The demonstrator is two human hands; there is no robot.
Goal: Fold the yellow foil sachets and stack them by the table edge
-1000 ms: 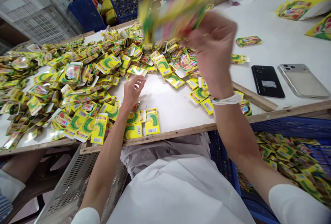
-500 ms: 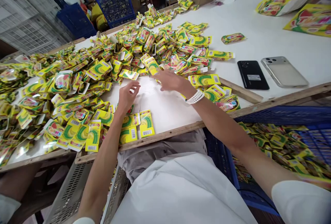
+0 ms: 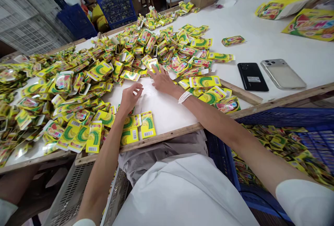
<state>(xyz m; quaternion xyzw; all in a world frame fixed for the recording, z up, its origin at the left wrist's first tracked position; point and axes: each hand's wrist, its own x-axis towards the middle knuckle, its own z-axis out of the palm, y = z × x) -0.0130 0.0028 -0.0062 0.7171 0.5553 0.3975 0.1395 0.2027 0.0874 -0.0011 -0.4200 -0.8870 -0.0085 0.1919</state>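
A large heap of yellow-green foil packets (image 3: 78,76) covers the left and middle of the white table (image 3: 167,113). My right hand (image 3: 161,81) lies flat at the heap's near edge, its fingertips on a yellow packet (image 3: 153,65). Close to it, my left hand (image 3: 130,97) hovers over bare table with curled, empty fingers. Below it, several barcoded yellow cards (image 3: 147,125) lie near the wooden table edge (image 3: 161,137). A white beaded bracelet (image 3: 184,97) circles my right wrist.
Two phones, one black (image 3: 252,77) and one silver (image 3: 283,74), lie at the right. A blue crate of packets (image 3: 287,116) stands below the table's right side, and a grey perforated crate (image 3: 75,191) is at lower left. A co-worker's arm (image 3: 18,187) shows at far left.
My right hand has dropped from high over the table, where it held a blurred packet, to the heap's near edge. It now holds nothing. My left hand has barely moved.
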